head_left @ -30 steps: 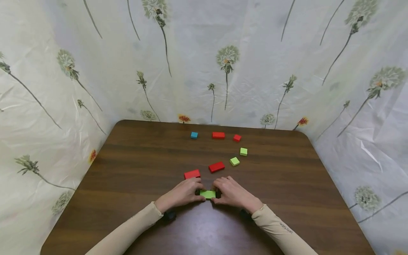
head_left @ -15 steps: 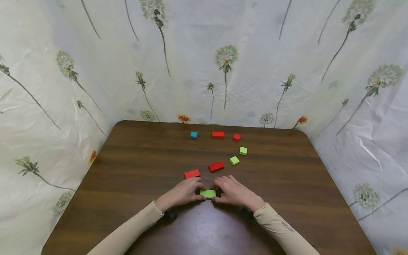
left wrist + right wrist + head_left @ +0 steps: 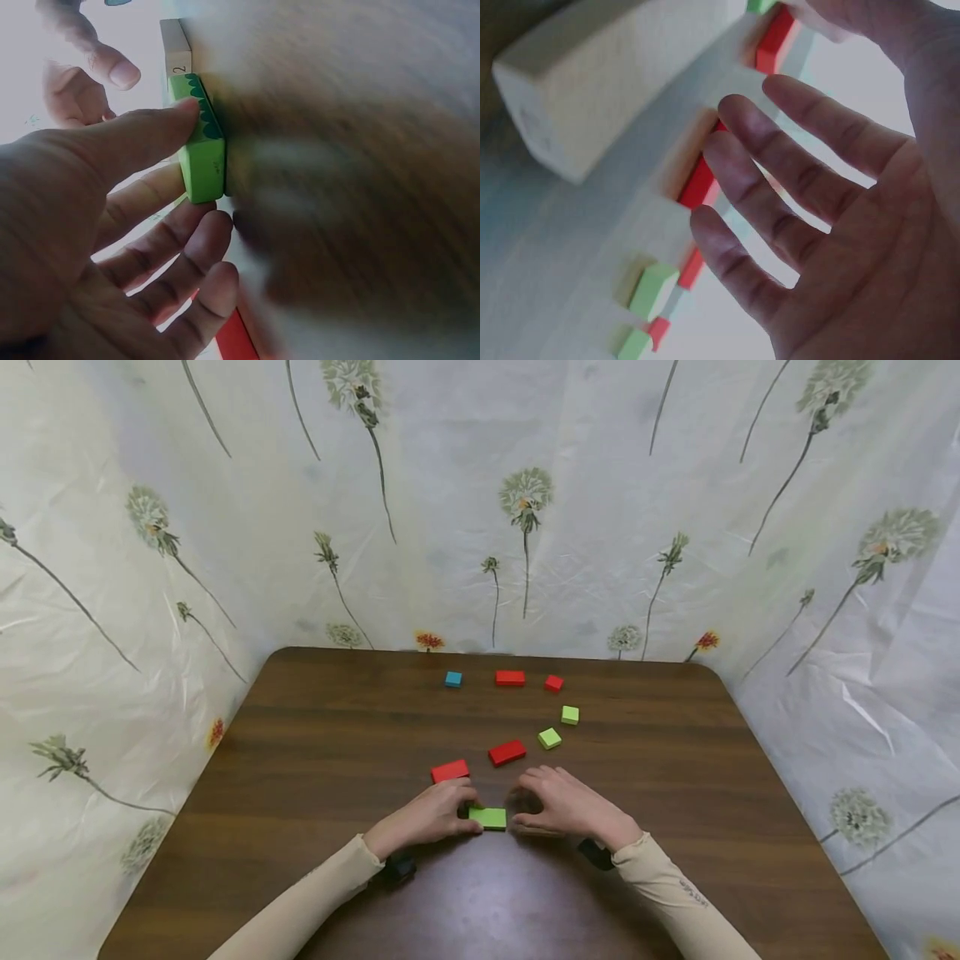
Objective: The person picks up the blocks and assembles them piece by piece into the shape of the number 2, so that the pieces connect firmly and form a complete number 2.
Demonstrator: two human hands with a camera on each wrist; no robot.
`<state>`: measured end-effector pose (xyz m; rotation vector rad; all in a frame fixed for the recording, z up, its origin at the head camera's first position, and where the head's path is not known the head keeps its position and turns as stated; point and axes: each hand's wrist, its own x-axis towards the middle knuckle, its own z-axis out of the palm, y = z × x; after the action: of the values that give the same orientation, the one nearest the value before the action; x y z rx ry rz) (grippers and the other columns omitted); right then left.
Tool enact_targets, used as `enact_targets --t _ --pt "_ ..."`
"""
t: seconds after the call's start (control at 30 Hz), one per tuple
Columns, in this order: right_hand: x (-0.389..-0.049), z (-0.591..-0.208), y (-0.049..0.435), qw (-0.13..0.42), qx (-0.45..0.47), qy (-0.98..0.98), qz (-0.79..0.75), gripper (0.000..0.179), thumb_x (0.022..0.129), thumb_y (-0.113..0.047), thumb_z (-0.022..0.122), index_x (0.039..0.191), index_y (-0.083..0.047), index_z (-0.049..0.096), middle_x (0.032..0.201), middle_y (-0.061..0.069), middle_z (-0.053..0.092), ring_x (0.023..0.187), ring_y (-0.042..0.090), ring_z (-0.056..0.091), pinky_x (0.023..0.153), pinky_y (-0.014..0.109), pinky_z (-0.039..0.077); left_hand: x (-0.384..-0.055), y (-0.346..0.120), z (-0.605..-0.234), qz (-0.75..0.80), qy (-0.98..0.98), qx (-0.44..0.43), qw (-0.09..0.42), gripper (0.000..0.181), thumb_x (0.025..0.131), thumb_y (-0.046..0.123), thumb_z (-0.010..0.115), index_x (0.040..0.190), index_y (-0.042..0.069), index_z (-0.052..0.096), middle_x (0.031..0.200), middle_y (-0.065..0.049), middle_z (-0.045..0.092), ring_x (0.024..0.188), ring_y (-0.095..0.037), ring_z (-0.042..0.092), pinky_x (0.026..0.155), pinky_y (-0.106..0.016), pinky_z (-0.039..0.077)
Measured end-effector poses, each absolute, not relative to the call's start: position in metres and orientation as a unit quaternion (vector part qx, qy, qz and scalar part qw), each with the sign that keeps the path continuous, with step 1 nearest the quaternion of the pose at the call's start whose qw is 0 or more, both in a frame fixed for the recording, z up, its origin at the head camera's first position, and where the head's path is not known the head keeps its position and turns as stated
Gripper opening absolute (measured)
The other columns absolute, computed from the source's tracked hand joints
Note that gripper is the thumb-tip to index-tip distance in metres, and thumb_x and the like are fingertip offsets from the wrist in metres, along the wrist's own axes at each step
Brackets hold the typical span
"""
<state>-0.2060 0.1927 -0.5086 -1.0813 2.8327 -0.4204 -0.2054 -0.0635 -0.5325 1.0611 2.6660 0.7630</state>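
My left hand (image 3: 431, 812) pinches a lime-green block (image 3: 487, 819) lying on the table, thumb at the near side and fingers at the far side. In the left wrist view this green block (image 3: 201, 166) has a dark green scalloped edge along one side. Beyond its far end stands a pale wooden block (image 3: 176, 51) marked with a 2. My right hand (image 3: 566, 806) is to the right of the green block, fingers relaxed and apart. The right wrist view shows a plain wooden block (image 3: 592, 82) in front of those fingertips, with a gap between.
A red block (image 3: 450, 771) lies just beyond my left hand, another red block (image 3: 507, 752) to its right. Farther back are two small green blocks (image 3: 550, 738), a small red block (image 3: 553, 683), a long red block (image 3: 510, 678) and a blue block (image 3: 453, 679). A floral curtain (image 3: 450, 527) surrounds the table.
My right hand has let go at the green block's right end and moved to the right. The left hand keeps its hold, and the other blocks stay put.
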Motion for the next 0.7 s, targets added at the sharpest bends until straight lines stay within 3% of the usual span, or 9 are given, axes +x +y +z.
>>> enact_targets --t 0.4,0.7 --pt "-0.204 -0.503 0.211 0.072 -0.318 0.936 -0.133 0.047 0.08 -0.047 0.074 0.115 -0.017 0.066 0.109 -0.003 0.064 0.101 0.016 0.058 0.091 0.043 0.046 -0.204 -0.064 -0.532 0.272 0.89 0.354 0.092 0.027 0.081 0.028 0.078 0.101 0.013 0.07 0.096 0.003 0.061 0.081 -0.009 0.054 0.073 -0.019 0.045" --pt "-0.198 -0.509 0.219 0.079 -0.32 0.932 -0.15 0.045 0.076 -0.046 0.078 0.111 -0.02 0.067 0.102 -0.006 0.063 0.091 0.013 0.058 0.082 0.036 0.047 -0.205 -0.063 -0.531 0.278 0.889 0.35 0.103 0.027 0.082 0.028 0.078 0.102 0.013 0.07 0.097 0.003 0.061 0.081 -0.008 0.054 0.073 -0.018 0.046"
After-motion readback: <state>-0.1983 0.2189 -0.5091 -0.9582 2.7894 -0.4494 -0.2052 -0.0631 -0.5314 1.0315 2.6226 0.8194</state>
